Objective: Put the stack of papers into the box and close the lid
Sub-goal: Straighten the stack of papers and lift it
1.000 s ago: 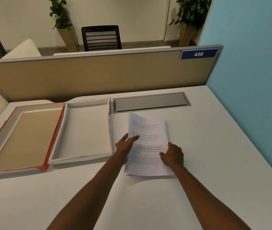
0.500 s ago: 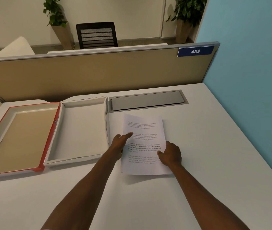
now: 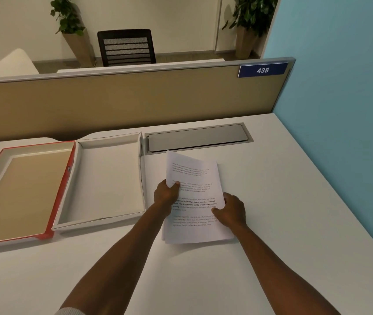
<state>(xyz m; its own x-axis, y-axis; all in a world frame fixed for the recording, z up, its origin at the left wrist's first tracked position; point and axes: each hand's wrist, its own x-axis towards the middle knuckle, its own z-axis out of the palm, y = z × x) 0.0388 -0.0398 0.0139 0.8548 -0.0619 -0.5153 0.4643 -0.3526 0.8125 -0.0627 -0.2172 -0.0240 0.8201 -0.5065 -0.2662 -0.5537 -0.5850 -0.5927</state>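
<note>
Papers' [image 3: 194, 178] left edge now lifted; two hands [image 3: 166, 193] seemingly gripping.

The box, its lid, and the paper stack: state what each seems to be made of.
Box: apparently matte white cardboard; thin folded walls with creased corners.
Lid: likely cardboard too, with a tan matte inner face and red outer edges; whether the red is paper wrap or print is unclear.
Paper stack: thin white printed sheets, bending where the left hand and right hand grip them.
</note>
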